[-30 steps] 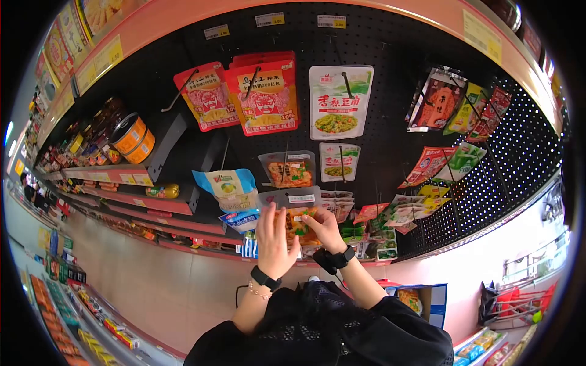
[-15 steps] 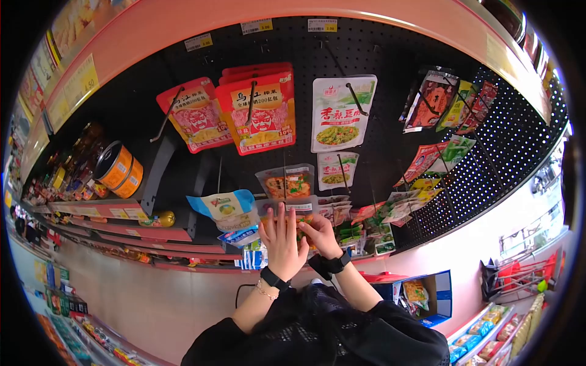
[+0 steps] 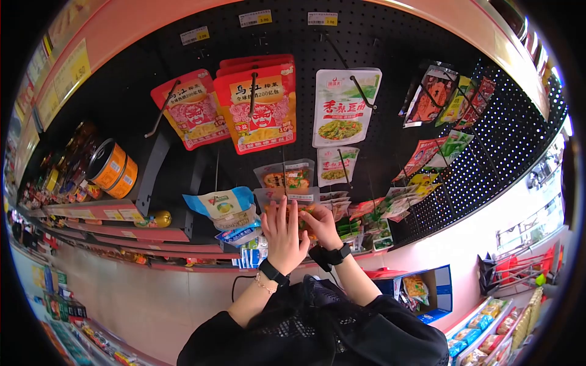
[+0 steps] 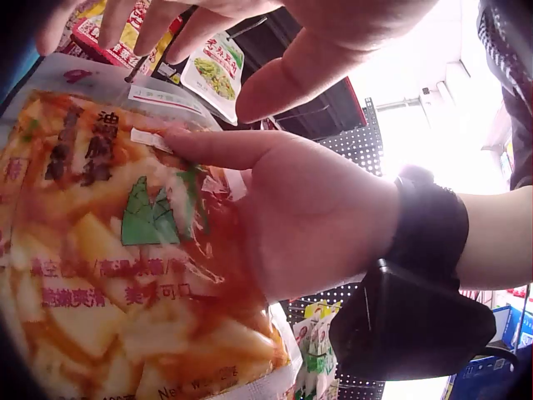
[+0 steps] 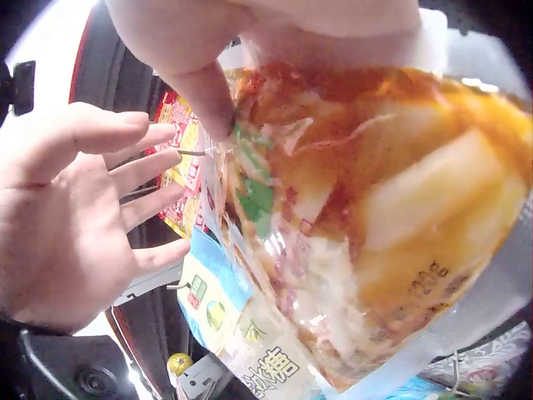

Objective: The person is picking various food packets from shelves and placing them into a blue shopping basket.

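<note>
Right grip (image 3: 325, 229) pinches bamboo-shoot packet (image 4: 92, 275) at right edge; left grip (image 3: 285, 243), fingers spread, holds nothing. Glossy packet could slip if thumb pressure slackens.

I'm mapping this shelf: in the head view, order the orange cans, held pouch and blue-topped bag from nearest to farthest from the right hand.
1. Held pouch: in the right hand.
2. Blue-topped bag: left of both hands.
3. Orange cans: shelf, farther left.
</note>
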Available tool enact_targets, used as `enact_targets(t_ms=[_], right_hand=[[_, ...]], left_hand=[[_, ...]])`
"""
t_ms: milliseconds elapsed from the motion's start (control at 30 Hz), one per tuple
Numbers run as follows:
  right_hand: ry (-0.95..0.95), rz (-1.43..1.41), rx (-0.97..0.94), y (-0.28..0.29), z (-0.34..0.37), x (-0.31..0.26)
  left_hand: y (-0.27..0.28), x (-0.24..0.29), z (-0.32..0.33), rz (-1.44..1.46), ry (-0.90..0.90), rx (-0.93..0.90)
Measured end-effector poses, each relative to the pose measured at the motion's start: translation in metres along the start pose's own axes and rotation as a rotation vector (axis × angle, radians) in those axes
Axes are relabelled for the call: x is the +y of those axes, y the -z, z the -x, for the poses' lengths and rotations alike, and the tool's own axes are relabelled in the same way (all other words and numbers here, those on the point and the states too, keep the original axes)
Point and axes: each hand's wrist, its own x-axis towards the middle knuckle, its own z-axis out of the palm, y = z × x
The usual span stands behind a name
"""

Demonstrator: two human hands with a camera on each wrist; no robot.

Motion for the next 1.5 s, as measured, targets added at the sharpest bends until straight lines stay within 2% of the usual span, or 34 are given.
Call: enact_targets(t_ms=[100,167,300,400,533,667,767,800,867,900,933,1000,1033,1133,1167,1200,1267,1333,1400,1500], right_hand=[[-0.059,0.014,0.023,0.005,-0.01,0.013],[0.115,0.059,0.022,0.008,-0.021,0.021],[0.23,0.114,0.019,0.004,-0.041,0.014],[0.228,0.098,0.021,0.007,-0.055,0.016],[0.246,0.282,0.103,0.014,-0.059,0.024],[0.288,0.321,0.155,0.021,-0.056,0.032],[0.433,0.497,0.267,0.03,-0.047,0.034],[0.434,0.499,0.278,0.034,-0.042,0.036],[0.316,0.391,0.323,0.043,-0.03,0.041],[0.176,0.305,0.314,0.046,-0.02,0.037],[0.179,0.305,0.331,0.053,-0.012,0.038],[0.102,0.235,0.219,0.07,0.004,0.047],[0.155,0.249,0.204,0.077,0.011,0.051],[0.069,0.394,0.274,0.097,0.039,0.059],[0.041,0.339,0.304,0.102,0.049,0.061],[0.047,0.337,0.343,0.104,0.057,0.062],[-0.042,0.393,0.398,0.11,0.079,0.064],[-0.055,0.433,0.484,0.105,0.104,0.061],[-0.047,0.413,0.527,0.103,0.129,0.066],[-0.082,0.387,0.521,0.102,0.164,0.068]], left_hand=[[0.001,-0.001,0.0,0.002,-0.011,-0.013],[0.001,-0.001,0.0,0.02,-0.016,-0.026],[0.001,0.002,0.0,0.043,-0.002,-0.038],[0.001,0.001,0.0,0.06,-0.005,-0.036],[0.002,0.001,-0.001,0.073,-0.026,-0.031],[0.0,0.001,-0.001,0.115,-0.037,-0.029],[0.001,0.001,-0.002,0.15,-0.032,-0.043],[0.001,0.0,-0.002,0.155,-0.04,-0.047],[0.002,-0.001,-0.002,0.151,-0.054,-0.052],[0.002,-0.001,-0.002,0.158,-0.066,-0.059],[0.002,0.0,-0.001,0.181,-0.065,-0.055],[0.002,0.002,0.0,0.213,-0.077,-0.061],[0.002,0.004,0.001,0.281,-0.059,-0.046],[-0.002,0.009,0.008,0.38,-0.058,-0.033],[-0.005,0.011,0.012,0.397,-0.057,-0.02],[-0.009,0.01,0.014,0.415,-0.085,-0.041],[-0.021,0.005,0.019,0.639,-0.129,-0.393],[-0.023,0.013,0.024,0.733,-0.215,-0.581],[-0.037,0.016,0.036,0.689,-0.419,-0.651],[-0.051,0.026,0.049,0.716,-0.51,-0.833]])
